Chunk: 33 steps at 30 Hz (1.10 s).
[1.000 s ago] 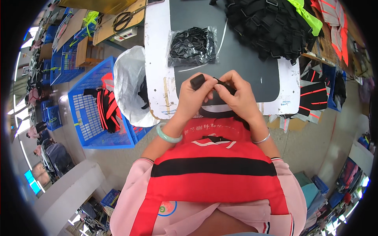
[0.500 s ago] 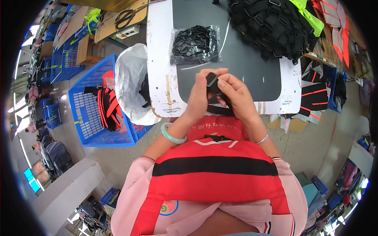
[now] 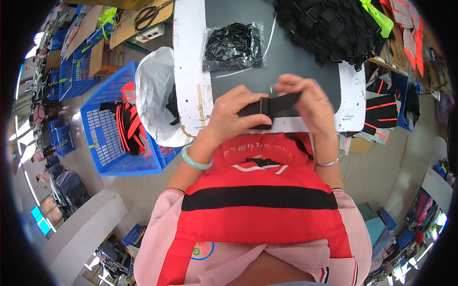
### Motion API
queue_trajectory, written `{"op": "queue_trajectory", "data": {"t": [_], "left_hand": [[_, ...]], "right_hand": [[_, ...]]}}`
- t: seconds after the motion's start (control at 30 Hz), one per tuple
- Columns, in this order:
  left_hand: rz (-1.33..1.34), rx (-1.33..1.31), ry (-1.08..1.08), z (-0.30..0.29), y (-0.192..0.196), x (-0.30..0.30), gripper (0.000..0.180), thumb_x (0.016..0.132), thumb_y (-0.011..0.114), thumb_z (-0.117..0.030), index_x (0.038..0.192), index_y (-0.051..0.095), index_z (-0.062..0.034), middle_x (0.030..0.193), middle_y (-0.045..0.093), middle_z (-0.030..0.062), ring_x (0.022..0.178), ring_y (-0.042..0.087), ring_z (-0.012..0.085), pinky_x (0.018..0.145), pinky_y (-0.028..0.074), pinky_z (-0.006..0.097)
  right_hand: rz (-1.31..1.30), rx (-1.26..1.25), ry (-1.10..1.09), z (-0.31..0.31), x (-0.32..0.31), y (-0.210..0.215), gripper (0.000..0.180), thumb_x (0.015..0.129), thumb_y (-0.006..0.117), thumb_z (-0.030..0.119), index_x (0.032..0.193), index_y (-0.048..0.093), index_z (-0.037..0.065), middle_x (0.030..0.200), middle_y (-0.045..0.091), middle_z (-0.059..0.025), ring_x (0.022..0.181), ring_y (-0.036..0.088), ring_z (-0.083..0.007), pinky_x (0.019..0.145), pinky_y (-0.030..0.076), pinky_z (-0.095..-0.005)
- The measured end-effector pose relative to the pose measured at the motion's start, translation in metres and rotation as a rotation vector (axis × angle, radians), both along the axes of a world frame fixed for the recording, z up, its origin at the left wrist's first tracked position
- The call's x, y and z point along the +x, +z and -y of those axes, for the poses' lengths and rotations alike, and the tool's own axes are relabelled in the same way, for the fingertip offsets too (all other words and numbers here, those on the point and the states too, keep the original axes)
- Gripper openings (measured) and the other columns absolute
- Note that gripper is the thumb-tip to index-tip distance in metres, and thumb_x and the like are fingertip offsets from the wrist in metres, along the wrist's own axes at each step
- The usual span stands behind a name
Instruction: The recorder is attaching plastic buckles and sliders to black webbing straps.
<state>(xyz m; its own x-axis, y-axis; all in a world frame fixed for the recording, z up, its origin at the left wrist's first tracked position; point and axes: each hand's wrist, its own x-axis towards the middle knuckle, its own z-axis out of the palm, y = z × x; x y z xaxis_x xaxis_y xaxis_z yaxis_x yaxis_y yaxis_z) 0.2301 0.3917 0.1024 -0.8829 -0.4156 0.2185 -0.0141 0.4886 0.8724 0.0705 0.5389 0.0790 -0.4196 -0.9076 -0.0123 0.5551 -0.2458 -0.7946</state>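
Observation:
My left hand (image 3: 234, 112) pinches a black slide buckle (image 3: 264, 112) between thumb and fingers, over the table's near edge. A flat black webbing strap (image 3: 284, 104) runs through the buckle and stretches right toward my right hand (image 3: 312, 102). Motion smears my right hand; its fingers curve above the strap's right part, and whether they grip it is unclear. Beyond the hands lies a clear plastic bag (image 3: 233, 46) filled with small black plastic parts. At the table's far right is a big heap of black straps with buckles (image 3: 329, 31).
A white table (image 3: 191, 107) carries a dark mat (image 3: 291, 62). Left of it stand a white sack (image 3: 155, 102) and a blue crate (image 3: 107, 164) holding black and orange-red fabric. Scissors (image 3: 147, 16) lie on a side bench. Striped fabric pieces (image 3: 380, 112) hang at the right.
My hands have moved apart. The left keeps the buckle, now turned with its strap in view; the right has swept right along the strap. The whole view has shifted slightly.

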Motion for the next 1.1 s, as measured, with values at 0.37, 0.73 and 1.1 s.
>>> {"op": "queue_trajectory", "data": {"t": [0.37,0.73,1.1], "left_hand": [[0.023,0.001,-0.037,0.000,-0.002,-0.004,0.039,0.061,0.082,-0.020,0.093,0.069,-0.0032,0.067,0.051,0.0060,0.059,0.051,0.0169,0.052,0.040,0.028],[-0.058,-0.233,-0.064,0.005,0.004,-0.011,0.039,0.057,0.084,-0.028,0.085,0.067,-0.0060,0.062,0.050,0.0042,0.050,0.049,0.0177,0.044,0.039,0.028],[-0.117,0.105,-0.014,-0.010,-0.004,-0.015,0.032,0.066,0.082,-0.020,0.087,0.063,-0.0057,0.064,0.050,0.0016,0.056,0.051,0.0115,0.051,0.041,0.024]], "right_hand": [[0.078,0.051,-0.470,-0.051,-0.074,0.034,0.010,0.093,0.053,0.019,0.095,0.057,0.009,0.063,0.038,0.0049,0.051,0.033,-0.0065,0.048,0.030,-0.0198],[-0.529,0.503,0.094,0.005,0.011,0.025,0.023,0.091,0.057,0.019,0.074,0.052,0.004,0.062,0.045,0.0074,0.059,0.036,-0.0014,0.049,0.030,-0.0210],[-0.450,0.365,-0.126,0.011,0.030,0.018,0.029,0.096,0.050,0.028,0.080,0.051,0.004,0.069,0.048,0.0054,0.064,0.041,-0.0035,0.057,0.036,-0.0203]]}}
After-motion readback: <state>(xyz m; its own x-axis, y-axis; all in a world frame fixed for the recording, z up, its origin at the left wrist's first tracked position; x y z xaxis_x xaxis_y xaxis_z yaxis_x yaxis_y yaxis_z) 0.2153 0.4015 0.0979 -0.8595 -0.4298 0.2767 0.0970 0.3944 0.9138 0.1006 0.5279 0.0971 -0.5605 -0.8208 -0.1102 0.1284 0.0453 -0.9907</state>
